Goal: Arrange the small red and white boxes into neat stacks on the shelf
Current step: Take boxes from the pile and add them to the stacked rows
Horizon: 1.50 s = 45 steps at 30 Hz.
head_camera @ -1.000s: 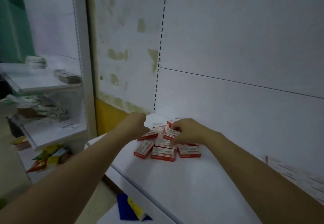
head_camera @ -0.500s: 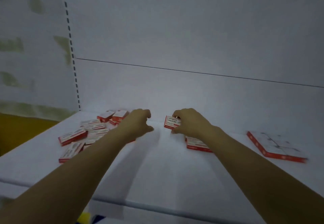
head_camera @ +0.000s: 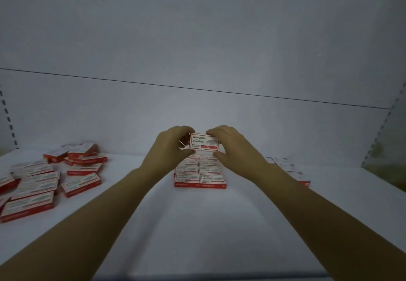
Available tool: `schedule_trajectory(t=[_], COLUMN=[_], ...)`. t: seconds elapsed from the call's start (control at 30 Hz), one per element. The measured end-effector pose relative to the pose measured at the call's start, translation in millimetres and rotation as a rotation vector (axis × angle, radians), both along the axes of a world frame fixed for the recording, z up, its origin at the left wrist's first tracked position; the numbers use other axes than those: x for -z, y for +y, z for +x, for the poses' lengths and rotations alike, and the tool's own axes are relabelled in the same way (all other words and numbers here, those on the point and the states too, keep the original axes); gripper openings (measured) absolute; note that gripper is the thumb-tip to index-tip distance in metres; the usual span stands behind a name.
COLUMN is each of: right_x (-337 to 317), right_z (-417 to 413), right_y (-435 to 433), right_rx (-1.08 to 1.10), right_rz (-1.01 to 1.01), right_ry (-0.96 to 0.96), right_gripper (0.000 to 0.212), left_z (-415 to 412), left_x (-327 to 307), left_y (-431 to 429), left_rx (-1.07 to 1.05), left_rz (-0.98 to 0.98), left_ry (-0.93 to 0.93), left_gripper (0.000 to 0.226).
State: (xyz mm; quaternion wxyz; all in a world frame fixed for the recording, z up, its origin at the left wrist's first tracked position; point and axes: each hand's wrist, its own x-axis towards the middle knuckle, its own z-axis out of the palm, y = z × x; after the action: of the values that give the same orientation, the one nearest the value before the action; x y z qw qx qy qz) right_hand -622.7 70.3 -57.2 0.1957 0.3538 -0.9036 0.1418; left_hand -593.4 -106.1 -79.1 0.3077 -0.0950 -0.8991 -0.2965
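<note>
Red-bordered white box (head_camera: 204,141), label facing the camera, is pinched at its short ends by the left hand (head_camera: 170,146) and right hand (head_camera: 232,146). It sits over the rear of a tidy block of boxes (head_camera: 200,176) on the shelf (head_camera: 208,225); contact is hidden. The loose heap (head_camera: 44,177) at left is cut off, its print blurred.

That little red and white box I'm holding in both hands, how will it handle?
Probably stiff: the small red and white box shows crisp edges pinched between the left hand and right hand. Its flat faces should sit steady, not roll, like the rows of boxes below. The 24/6 label hints at staples, perhaps heavy for its size.
</note>
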Motion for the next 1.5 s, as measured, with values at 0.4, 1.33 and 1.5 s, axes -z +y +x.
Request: schedule_trajectory(t=[0.4, 1.33, 1.5], right_x=[-11, -31, -46], right_z=[-7, 8, 5], right_y=[11, -15, -4], right_rx=[-0.09, -0.195, -0.198], right_rz=[-0.603, -0.137, -0.251], right_ry=[-0.504, -0.168, -0.214], right_gripper=[0.036, 0.043, 0.039], left_z=[4, -14, -12], left_x=[-16, 19, 15], left_y=[-8, 42, 30], left_rx=[0.199, 0.649, 0.586], left_rz=[0.612, 1.252, 1.298], left_ry=[-0.275, -0.472, -0.456], left_gripper=[0.034, 0.04, 0.043])
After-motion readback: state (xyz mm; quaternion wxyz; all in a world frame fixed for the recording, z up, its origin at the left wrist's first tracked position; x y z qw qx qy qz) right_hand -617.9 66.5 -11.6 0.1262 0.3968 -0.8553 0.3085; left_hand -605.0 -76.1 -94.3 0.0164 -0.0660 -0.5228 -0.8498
